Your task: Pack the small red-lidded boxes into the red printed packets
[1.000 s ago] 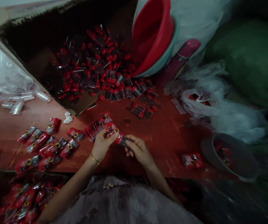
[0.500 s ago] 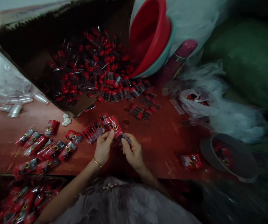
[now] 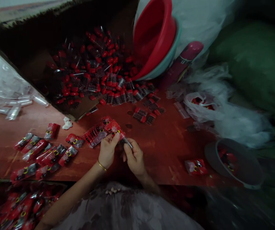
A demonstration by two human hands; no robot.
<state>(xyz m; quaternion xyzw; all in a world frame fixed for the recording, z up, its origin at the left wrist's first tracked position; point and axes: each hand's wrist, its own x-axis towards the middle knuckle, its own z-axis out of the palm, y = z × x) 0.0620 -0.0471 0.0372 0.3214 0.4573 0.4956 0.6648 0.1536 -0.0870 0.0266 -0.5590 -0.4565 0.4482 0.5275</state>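
My left hand (image 3: 108, 150) pinches a red printed plastic packet (image 3: 115, 127) between thumb and fingers, at the middle of the table's near side. Close beside it, my right hand (image 3: 135, 156) is closed on a small clear case with dark contents (image 3: 126, 141), at the packet's lower right end. Whether the case is partly inside the packet I cannot tell. Just left of the held packet lies an overlapping row of flat red packets (image 3: 94, 134). Farther left, several filled red packets (image 3: 52, 155) lie spread on the table.
An open cardboard box (image 3: 27, 80) on its side spills small red-capped clear cases (image 3: 104, 83). A red basin (image 3: 149, 38) leans in it, beside a pink flask (image 3: 187, 57). To the right are a plastic bag (image 3: 202, 105) and a grey bowl (image 3: 249, 169). More packets (image 3: 20, 204) fill a box below.
The held packet and case have tilted and dropped slightly toward me. Both hands remain close together, and my right hand has shifted a little closer to the left.
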